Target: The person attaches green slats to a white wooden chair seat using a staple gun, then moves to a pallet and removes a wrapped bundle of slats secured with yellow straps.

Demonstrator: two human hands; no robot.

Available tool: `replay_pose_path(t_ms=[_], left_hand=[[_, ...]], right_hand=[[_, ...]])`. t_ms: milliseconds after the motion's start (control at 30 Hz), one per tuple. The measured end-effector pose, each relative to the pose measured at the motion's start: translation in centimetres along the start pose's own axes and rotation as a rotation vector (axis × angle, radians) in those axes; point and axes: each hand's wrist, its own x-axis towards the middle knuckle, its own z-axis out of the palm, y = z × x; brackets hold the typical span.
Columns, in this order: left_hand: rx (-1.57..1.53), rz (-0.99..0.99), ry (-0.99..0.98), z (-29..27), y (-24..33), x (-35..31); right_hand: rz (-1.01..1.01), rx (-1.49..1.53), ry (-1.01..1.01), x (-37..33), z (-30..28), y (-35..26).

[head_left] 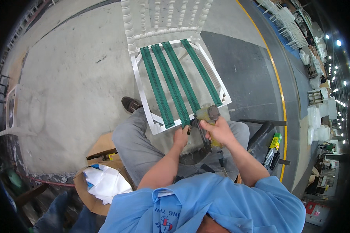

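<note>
A white wooden chair frame (pixel 142 87) with a turned-spindle back stands before me, its front rail toward my lap. Several green webbing straps run from its back rail to its front rail. At the front rail, my left hand (pixel 180 136) pinches the loose end of the second green webbing strap from the left (pixel 171 85). My right hand (pixel 221 131) is wrapped round the yellow-and-grey handle of an air staple gun (pixel 203 113). The gun's nose is close to the front rail, beside my left fingers; whether it touches cannot be seen.
An open cardboard box (pixel 101 149) and a brown paper bag (pixel 81 186) holding white sheets stand at my left. A black holder with tools and a yellow-green box (pixel 275 140) is at my right. Another white chair frame (pixel 12 108) stands far left. A yellow line (pixel 278 79) crosses the floor.
</note>
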Motion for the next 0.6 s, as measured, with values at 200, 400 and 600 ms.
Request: replay_pose_path(t_ms=[200,400,600], left_hand=[[-0.237,-0.001,0.071,-1.3,4.2,-5.5],[-0.488,0.077,0.022,-6.4,10.2,-5.1],[-0.306,-0.001,-0.41,-12.5,11.6,2.1]], right_hand=[[-0.013,0.04,0.048,-1.3,-2.4,0.3],[0.026,0.06,-0.005,-1.1,-2.2,0.8],[0.053,0.025,-0.081,0.8,-0.7,0.6]])
